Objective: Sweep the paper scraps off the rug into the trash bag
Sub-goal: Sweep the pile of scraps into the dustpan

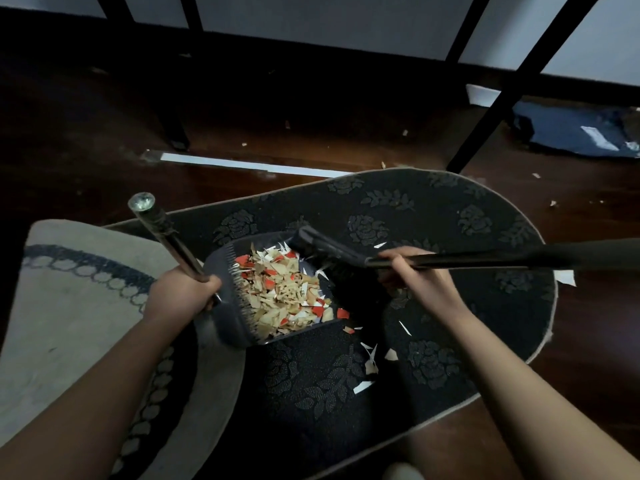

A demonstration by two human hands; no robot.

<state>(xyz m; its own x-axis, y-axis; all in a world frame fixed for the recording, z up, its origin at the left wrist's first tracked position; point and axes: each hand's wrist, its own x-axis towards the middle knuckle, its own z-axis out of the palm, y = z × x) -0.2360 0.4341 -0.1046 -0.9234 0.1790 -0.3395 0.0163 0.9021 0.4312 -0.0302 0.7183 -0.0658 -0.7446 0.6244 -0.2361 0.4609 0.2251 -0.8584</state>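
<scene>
Dark flower-patterned rug [433, 216] under me on a dark wood floor [86, 133], overlapping a beige rug [69, 306] at lower left. My left hand [180, 292] at centre left is clenched round the metal dustpan handle [166, 233], which slants to the upper left. My right hand [412, 271] at centre right grips the black broom handle [485, 259], which runs off the right edge. One dustpan [239, 261] at centre sits on the dark rug, heaped with tan, white and red paper scraps [284, 292]. One broom head [325, 251] sits at the pan's open edge. Roughly eight loose scraps [370, 358] lie on the rug just below the pan; one white piece [564, 277] at right edge. Further up: white strip [249, 166] on the floor, several black furniture legs [519, 84], a few stray scraps. Dark blue bag [581, 133] at upper right, whether it's the trash bag I can't tell.
</scene>
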